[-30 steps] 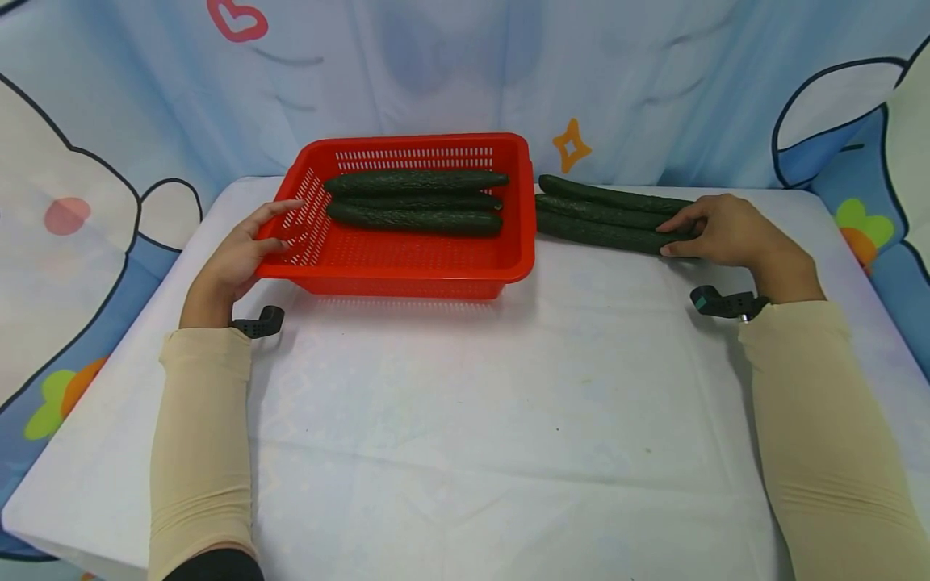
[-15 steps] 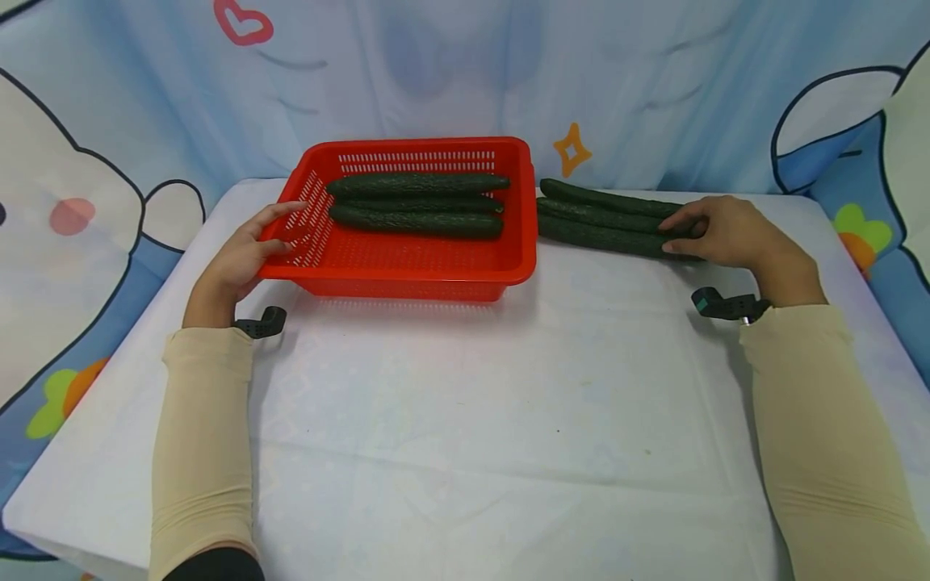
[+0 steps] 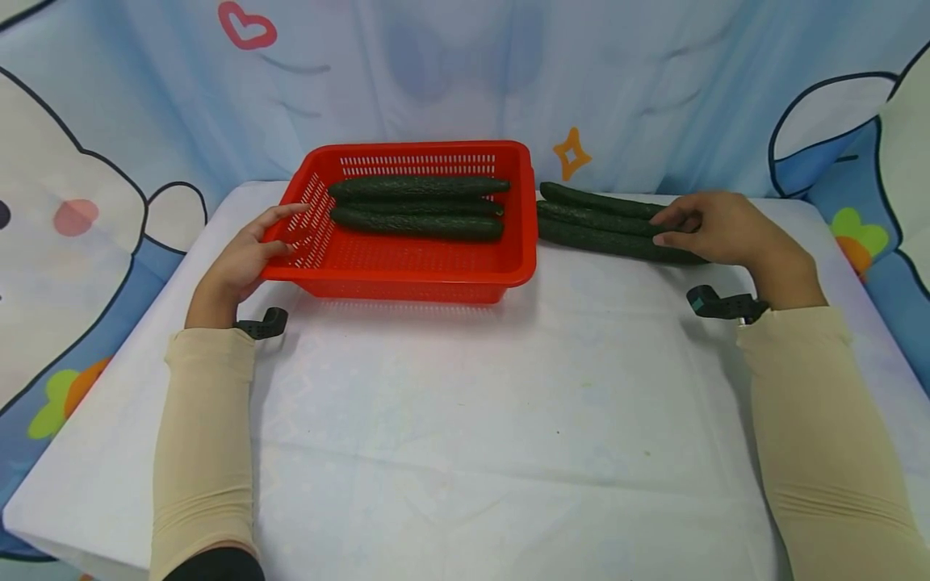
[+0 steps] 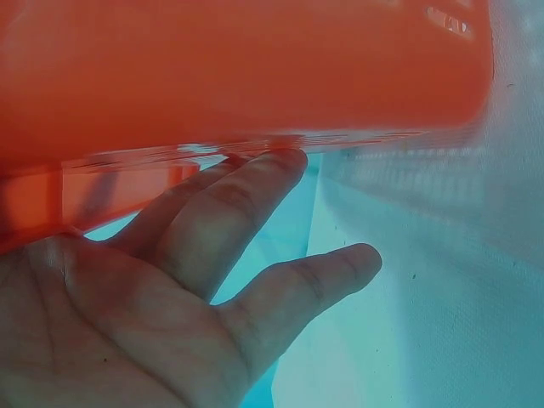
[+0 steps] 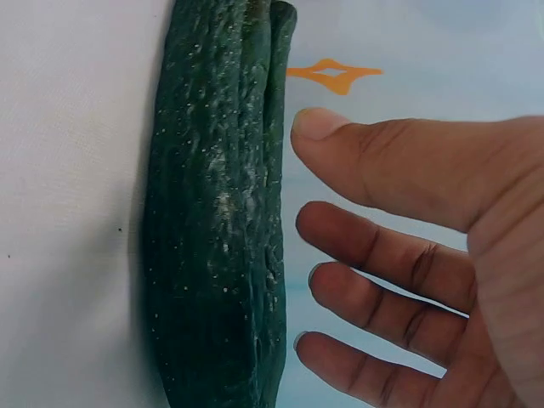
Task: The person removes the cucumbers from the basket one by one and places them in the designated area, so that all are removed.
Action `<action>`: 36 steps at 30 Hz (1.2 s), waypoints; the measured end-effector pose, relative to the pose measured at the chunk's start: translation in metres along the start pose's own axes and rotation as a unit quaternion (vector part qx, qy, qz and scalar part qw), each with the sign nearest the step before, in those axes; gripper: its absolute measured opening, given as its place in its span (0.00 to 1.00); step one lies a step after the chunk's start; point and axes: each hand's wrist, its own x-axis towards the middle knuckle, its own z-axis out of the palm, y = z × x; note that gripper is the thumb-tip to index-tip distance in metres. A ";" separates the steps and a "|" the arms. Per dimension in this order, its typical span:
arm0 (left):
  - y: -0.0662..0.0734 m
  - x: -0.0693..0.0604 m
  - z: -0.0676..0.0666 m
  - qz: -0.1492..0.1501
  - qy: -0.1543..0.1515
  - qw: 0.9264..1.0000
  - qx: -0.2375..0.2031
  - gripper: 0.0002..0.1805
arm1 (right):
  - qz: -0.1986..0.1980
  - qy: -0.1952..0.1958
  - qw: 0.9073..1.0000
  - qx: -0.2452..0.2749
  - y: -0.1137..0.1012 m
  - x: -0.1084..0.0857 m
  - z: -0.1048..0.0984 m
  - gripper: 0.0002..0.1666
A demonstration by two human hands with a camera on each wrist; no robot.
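A red plastic basket (image 3: 407, 289) with slotted walls sits at the back of the table, three dark green cucumbers (image 3: 417, 224) lying side by side in it. My left hand (image 3: 240, 260) holds its left end, thumb and index finger over the rim; in the left wrist view other fingers (image 4: 225, 212) reach along the outer wall. Right of the basket lie three more cucumbers (image 3: 606, 240) in a row. Over their right ends hovers my right hand (image 3: 726, 230). In the right wrist view its thumb and fingers stand apart from the cucumbers (image 5: 208, 204), gripping nothing.
A white cloth covers the table (image 3: 465, 420). A blue cartoon-printed curtain (image 3: 450, 73) hangs directly behind the basket and cucumbers. Each wrist wears a black camera mount.
My right hand has come off the cucumbers' right ends, rising slightly and shifting left. The left hand keeps its place on the basket. The whole head view has shifted slightly.
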 end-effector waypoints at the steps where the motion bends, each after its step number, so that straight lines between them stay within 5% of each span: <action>1: 0.000 0.000 0.000 0.001 0.000 1.000 -0.001 0.33 | -0.002 -0.001 1.000 -0.001 -0.001 0.000 0.000 0.25; 12: 0.001 0.002 0.002 0.003 -0.012 1.000 -0.006 0.32 | -0.054 0.056 0.996 -0.031 -0.027 -0.004 0.002 0.21; 25: 0.002 0.002 -0.003 0.004 0.001 1.000 0.009 0.32 | -0.089 0.158 0.978 0.105 -0.128 -0.009 0.025 0.17; 30: 0.002 0.002 -0.002 0.001 0.001 1.000 0.010 0.32 | -0.110 0.151 0.973 0.138 -0.155 -0.007 0.034 0.14; 36: 0.000 0.002 0.000 0.000 0.006 1.000 0.009 0.31 | -0.170 0.116 0.973 0.107 -0.179 0.004 0.038 0.13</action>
